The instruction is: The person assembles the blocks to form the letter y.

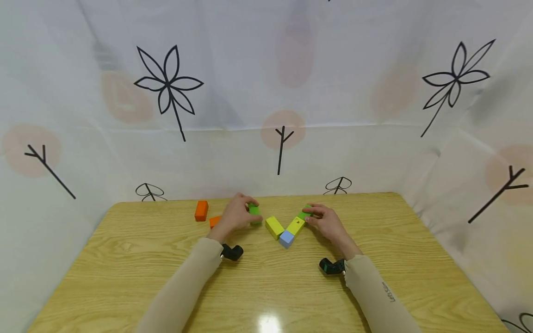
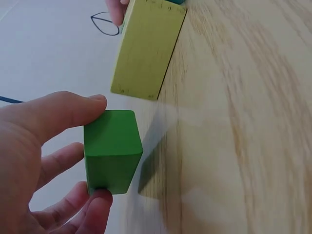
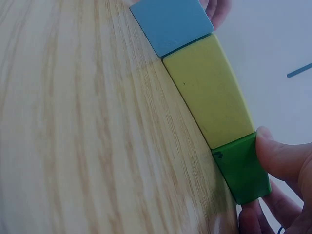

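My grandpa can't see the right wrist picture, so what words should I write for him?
A person's right hand pinches a green block at one end of a row on a wood-patterned table. A yellow block is in the middle, and a blue block is at the other end.

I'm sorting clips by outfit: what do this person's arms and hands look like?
The left sleeve is long, beige and shows no marking; the right sleeve, also beige, has dark lettering along the forearm. The left wrist device and right wrist device are black, the latter with a green patch. The left hand and right hand wear no gloves.
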Motion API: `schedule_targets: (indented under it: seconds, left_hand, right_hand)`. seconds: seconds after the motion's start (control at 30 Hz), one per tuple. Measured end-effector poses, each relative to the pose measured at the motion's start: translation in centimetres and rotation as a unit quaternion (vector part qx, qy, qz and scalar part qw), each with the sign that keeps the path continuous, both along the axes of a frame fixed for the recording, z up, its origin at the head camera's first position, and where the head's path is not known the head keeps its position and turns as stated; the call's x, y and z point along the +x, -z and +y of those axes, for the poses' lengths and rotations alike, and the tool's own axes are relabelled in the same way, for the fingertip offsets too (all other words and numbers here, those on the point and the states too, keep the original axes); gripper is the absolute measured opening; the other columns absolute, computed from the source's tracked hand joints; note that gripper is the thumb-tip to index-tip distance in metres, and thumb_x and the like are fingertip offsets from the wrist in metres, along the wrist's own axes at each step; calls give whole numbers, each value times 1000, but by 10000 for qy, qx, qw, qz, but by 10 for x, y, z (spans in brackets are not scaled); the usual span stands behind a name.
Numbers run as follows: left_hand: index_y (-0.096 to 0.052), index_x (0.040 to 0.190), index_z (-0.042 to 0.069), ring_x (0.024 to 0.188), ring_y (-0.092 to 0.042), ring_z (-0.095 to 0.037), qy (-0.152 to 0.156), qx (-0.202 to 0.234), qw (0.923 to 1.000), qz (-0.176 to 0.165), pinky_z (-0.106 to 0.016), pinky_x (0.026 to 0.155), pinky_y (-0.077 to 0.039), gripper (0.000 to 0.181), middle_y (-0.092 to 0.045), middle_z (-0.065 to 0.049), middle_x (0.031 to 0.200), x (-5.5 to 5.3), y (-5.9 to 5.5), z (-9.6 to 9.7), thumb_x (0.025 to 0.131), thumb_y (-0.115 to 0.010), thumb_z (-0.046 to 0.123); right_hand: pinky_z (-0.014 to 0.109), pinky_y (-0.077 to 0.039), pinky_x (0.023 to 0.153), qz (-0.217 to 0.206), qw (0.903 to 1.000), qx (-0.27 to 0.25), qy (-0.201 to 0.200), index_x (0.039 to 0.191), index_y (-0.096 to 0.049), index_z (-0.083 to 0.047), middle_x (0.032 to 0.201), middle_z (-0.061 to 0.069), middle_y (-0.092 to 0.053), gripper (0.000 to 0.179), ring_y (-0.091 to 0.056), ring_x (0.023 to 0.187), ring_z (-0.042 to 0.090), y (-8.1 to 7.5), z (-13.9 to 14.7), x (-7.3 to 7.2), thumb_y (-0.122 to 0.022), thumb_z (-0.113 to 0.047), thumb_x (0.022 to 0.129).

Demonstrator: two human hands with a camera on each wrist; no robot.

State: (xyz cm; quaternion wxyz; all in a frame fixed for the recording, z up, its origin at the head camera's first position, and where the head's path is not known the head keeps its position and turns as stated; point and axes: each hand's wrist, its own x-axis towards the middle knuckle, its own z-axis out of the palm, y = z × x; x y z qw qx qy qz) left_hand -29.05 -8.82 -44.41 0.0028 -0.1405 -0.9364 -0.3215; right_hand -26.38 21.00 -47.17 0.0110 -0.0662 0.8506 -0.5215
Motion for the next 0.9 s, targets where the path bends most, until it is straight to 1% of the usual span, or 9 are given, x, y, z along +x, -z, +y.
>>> schedule_targets:
  seconds: [0.23, 0.43, 0.63, 0.8, 0.9]
  left_hand:
    - [-74, 111, 15, 84, -51, -21, -9, 145, 9999, -25, -34, 69, -45, 40, -51, -8, 106, 0, 1, 10, 80, -85, 36]
    - [-75, 112, 14, 83, -51, -21, -56, 210, 9998, -11, -33, 68, -44, 38, -51, -8, 106, 0, 3, 12, 81, -84, 35]
    - [-75, 106, 15, 85, -53, -19, -9, 355, 9994, -38, -32, 71, -47, 29, -52, -8, 102, 2, 5, 11, 84, -82, 33]
    - [-75, 107, 15, 87, -54, -20, 30, 445, 9989, -115, -35, 74, -49, 25, -51, -10, 103, 3, 5, 10, 87, -79, 30]
    - [-75, 108, 15, 88, -54, -21, 9, 477, 9988, -137, -35, 75, -49, 25, -51, -9, 102, 3, 5, 10, 88, -78, 28]
  right_hand:
    - [43, -50, 96, -7, 10000, -15, 5, 127, -65, 4, 152, 22, -38, 32, -49, 128, 43, 0, 0, 0, -64, -1, 96]
    - [44, -49, 97, -26, 10000, -4, 35, 127, -65, 4, 152, 22, -38, 32, -48, 129, 43, 1, 0, -1, -64, -2, 96]
    - [44, -49, 98, -35, 10000, 5, 42, 127, -65, 3, 153, 21, -38, 32, -48, 129, 43, 2, 0, -2, -64, -2, 96]
    - [44, -49, 97, -15, 10000, 49, 29, 127, -65, 4, 152, 22, -38, 31, -48, 128, 43, 2, 0, -2, -64, -2, 96]
    - [44, -50, 97, -10, 10000, 90, 18, 127, -65, 4, 152, 22, -38, 31, -48, 128, 43, 2, 0, -1, -64, -3, 96]
